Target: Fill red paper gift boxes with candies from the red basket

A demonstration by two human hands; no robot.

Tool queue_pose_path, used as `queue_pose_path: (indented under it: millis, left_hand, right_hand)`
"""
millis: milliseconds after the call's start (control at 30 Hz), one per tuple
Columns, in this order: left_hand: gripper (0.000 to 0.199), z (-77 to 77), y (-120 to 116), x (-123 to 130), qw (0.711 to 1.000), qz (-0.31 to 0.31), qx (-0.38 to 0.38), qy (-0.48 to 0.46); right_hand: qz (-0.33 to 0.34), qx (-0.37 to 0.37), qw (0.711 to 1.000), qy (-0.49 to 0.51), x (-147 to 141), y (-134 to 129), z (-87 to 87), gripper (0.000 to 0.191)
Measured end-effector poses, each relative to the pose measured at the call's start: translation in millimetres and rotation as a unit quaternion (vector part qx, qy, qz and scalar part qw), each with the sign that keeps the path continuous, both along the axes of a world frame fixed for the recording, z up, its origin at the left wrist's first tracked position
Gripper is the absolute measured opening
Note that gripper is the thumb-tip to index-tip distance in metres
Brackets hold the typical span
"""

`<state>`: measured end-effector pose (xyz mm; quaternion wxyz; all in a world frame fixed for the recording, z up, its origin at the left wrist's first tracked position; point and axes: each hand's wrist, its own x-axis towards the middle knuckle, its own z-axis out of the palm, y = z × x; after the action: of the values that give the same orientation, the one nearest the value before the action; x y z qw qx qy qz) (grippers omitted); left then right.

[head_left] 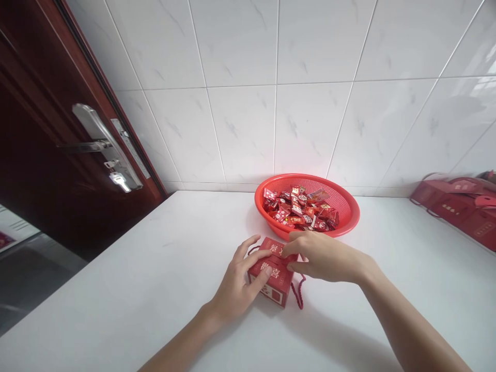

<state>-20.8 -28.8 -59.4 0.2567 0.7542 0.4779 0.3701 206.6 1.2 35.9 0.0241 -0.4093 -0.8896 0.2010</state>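
A small red box (276, 276) with white characters and dark red cord handles stands on the white table, its top flaps folded over. My left hand (236, 284) rests on the box's left side and top, fingers spread, the thumb near the front of the top. From the right, my right hand (321, 256) touches the top near the middle seam, with thumb and fingers bent at the flap's right edge. Just behind the box sits a red plastic basket (351, 212) holding several wrapped candies (296, 206).
More red boxes (457, 206) lie at the right edge of the white table (155, 289). A white tiled wall (240, 129) runs behind it. At the left is a dark red door (42, 113) with a metal handle and keys.
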Motion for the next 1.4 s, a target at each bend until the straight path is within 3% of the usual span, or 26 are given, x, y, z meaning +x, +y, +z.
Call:
queue_pose_path:
  millis: [367,567,733,933,1100,1267,1400]
  left_hand:
    - [0.024,7.1,8,-4,0.988,-0.087,-0.085,-0.100]
    - [0.025,11.8,8,-5,0.994,-0.011,-0.076,-0.073]
    - [0.034,12.0,13,-11,0.990,0.062,-0.084,-0.091]
    - [0.033,13.1,16,-14,0.993,0.070,-0.056,-0.080]
    - [0.032,12.5,15,-14,0.994,0.064,-0.047,-0.079]
    - [0.031,9.7,15,-16,0.995,0.086,-0.018,-0.050]
    - [0.032,8.3,15,-16,0.995,0.087,-0.017,-0.052]
  right_hand:
    - [-0.012,0.001,1.000,-0.008,5,1,4.1,0.007]
    - [-0.025,0.014,1.000,0.004,6,-1,-2.7,0.026]
    - [-0.021,-0.017,0.999,0.036,-5,-1,-11.1,0.047]
    - [-0.054,-0.083,0.994,0.037,-12,8,-16.7,0.076]
    - [-0.061,-0.117,0.989,0.073,-15,14,-24.0,0.078]
    - [-0.089,-0.095,0.984,0.122,-17,18,-29.6,0.069]
    - [-0.091,-0.210,0.943,0.242,-8,20,-19.0,0.052]
